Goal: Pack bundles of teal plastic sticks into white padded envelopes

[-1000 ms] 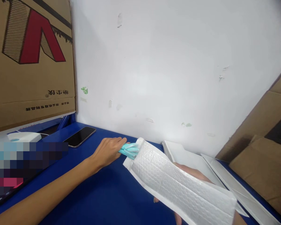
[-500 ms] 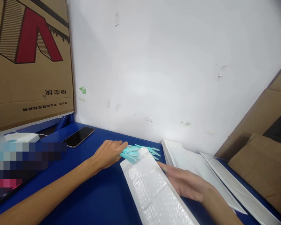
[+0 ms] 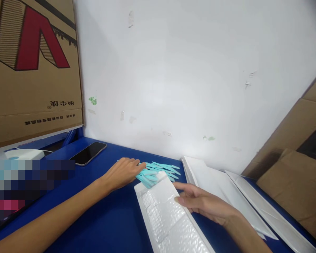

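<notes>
My left hand (image 3: 125, 171) is closed round a bunch of slim turquoise plastic sticks (image 3: 147, 178), whose exact kind I cannot make out. Their free ends point into the mouth of a white bubble mailer (image 3: 165, 214), which lies slanted toward me. My right hand (image 3: 200, 200) grips the mailer's right edge near the mouth, thumb on top and fingers beneath. Behind the mouth, more loose turquoise sticks (image 3: 171, 167) lie spread on the blue table (image 3: 107, 225).
A phone (image 3: 89, 153) lies at the back left, before a large cardboard box (image 3: 42, 88). Several white mailers (image 3: 221, 186) are piled on the right, next to brown cardboard (image 3: 295, 186). A white wall (image 3: 173, 70) closes off the back.
The mailer's mouth has dropped slightly toward me, showing more of the loose sticks behind. My right thumb has come onto the mailer's top face. My left hand has shifted slightly right.
</notes>
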The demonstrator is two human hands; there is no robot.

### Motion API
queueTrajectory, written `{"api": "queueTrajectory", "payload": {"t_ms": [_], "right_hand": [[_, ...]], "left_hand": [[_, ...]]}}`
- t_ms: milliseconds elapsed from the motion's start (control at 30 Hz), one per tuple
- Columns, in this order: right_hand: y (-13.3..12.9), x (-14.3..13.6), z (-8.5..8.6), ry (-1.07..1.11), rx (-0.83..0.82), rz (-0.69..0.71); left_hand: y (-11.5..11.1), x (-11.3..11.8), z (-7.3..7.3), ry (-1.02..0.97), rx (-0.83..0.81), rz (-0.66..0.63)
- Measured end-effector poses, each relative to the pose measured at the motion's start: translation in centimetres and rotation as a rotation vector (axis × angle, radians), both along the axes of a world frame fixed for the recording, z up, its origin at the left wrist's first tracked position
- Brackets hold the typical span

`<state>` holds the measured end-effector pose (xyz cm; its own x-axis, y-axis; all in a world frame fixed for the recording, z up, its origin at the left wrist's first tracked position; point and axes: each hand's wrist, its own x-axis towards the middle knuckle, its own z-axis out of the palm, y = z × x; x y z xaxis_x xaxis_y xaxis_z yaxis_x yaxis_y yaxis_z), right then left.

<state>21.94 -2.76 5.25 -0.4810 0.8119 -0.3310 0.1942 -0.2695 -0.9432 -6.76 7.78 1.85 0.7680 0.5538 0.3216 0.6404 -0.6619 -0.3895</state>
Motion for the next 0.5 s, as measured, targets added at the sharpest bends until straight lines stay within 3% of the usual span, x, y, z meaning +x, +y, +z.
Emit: {"api": "queueTrajectory", "payload": {"t_ms": [300,500], "right_hand": [[0.0,-0.8,0.5,-0.072,0.200,0.076],[-0.1,-1.0,1.1,-0.081,0.258,0.083]], "left_hand": [[-0.6,0.1,0.4,0.038,-0.018,-0.014],[-0.9,0.3,0.7,0.024,-0.067,0.059]]}}
